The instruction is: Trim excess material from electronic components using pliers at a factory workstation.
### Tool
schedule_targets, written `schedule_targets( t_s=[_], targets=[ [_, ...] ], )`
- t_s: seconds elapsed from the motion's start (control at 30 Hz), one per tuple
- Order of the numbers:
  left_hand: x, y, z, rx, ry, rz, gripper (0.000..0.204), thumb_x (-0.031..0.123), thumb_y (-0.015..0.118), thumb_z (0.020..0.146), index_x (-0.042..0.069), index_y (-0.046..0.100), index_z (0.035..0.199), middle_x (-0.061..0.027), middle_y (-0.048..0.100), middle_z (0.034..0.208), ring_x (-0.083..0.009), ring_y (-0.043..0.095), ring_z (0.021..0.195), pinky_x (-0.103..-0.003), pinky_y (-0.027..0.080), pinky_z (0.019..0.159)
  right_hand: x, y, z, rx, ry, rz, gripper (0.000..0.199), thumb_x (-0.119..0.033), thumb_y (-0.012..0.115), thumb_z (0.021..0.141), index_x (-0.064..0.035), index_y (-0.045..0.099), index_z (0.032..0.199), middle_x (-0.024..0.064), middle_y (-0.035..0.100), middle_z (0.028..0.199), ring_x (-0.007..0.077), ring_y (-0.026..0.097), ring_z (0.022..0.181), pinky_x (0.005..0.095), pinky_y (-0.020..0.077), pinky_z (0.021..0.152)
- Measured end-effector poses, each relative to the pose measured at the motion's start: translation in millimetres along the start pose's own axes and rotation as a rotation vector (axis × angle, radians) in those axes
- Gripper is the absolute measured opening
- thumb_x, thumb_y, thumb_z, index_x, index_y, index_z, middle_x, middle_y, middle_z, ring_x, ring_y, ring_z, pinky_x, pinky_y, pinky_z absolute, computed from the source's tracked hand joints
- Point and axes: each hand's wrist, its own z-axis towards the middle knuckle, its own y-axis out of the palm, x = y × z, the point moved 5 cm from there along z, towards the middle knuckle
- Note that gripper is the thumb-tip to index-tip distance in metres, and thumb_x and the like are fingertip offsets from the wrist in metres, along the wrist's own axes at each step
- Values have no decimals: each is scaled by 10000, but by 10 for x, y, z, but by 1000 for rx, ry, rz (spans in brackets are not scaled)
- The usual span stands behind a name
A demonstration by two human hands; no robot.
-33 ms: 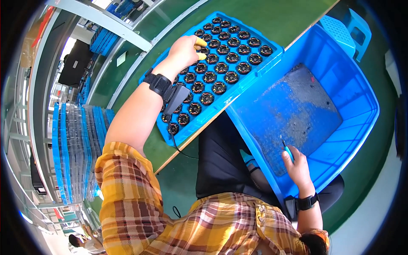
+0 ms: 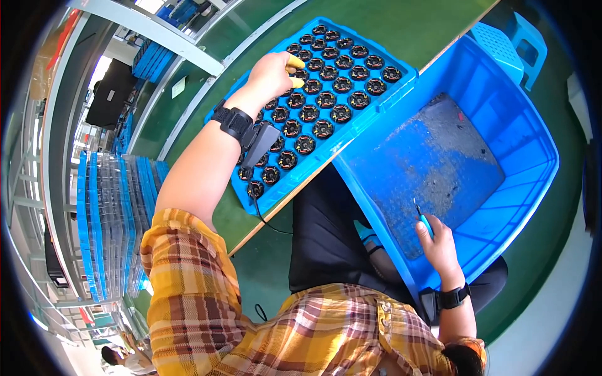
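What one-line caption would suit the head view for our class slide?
Left hand rests on a blue tray of round black parts; right hand holds a small tool inside a blue bin.

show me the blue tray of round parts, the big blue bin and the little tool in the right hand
blue tray [image 2: 401,74]: head view, on its bare right rim.
blue bin [image 2: 527,156]: head view, on its inner right wall.
small tool [image 2: 425,222]: head view, on its teal handle above the right hand's fingers.
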Motion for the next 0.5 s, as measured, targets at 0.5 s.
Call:
schedule_targets(
  t_s=[0.5],
  targets=[
    [1248,53,-1390,106,425,-624,407,-38,768,744,52,630,1116,-76,565,1051,-160,626,936,-262,578,798,-623,-138,-220,127,-311,-127,425,-380,665,884,-32,653,1129,222,658,921,414,637,857,458,513,741]
  ],
)
